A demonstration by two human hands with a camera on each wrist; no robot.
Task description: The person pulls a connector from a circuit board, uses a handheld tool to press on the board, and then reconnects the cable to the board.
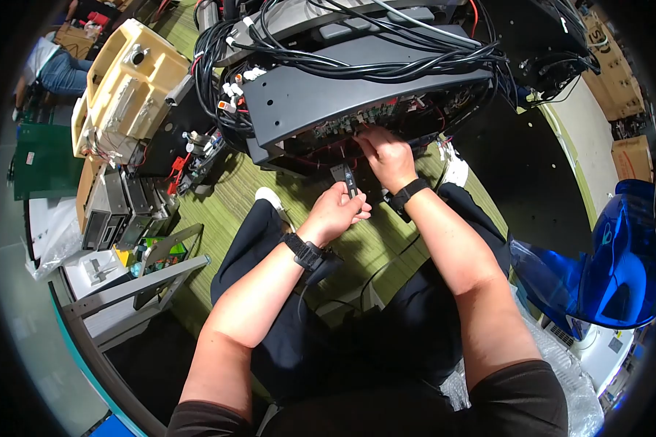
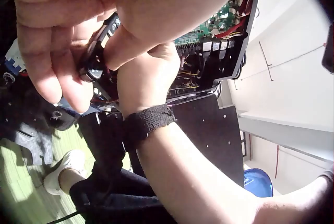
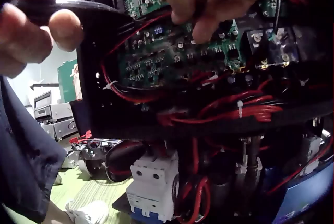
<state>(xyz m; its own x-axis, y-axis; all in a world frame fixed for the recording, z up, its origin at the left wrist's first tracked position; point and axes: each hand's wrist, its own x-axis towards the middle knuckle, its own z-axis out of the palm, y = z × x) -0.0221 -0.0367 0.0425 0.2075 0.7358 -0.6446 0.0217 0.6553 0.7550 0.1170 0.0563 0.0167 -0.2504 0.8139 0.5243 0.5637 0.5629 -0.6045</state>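
Observation:
In the head view my left hand (image 1: 333, 213) holds a slim black handheld tool (image 1: 350, 183), its far end pointing toward the machine. The right wrist view shows this tool as a dark tapered shape between thumb and fingers. My right hand (image 1: 391, 160) reaches inside the open black housing (image 1: 321, 91), with bent fingers at a green circuit board (image 3: 156, 59). Seen from the right wrist, its fingertips (image 3: 203, 32) are right over the board's components; I cannot tell whether they pinch something. Red wires (image 3: 240, 110) run along the board's lower edge.
Bundled black cables (image 1: 415, 69) lie across the housing's top. A white circuit breaker (image 3: 152, 185) sits beneath the board. A cream plastic shell (image 1: 135, 87) and grey metal boxes (image 1: 116, 207) are at left, a glossy blue shell (image 1: 623, 255) at right.

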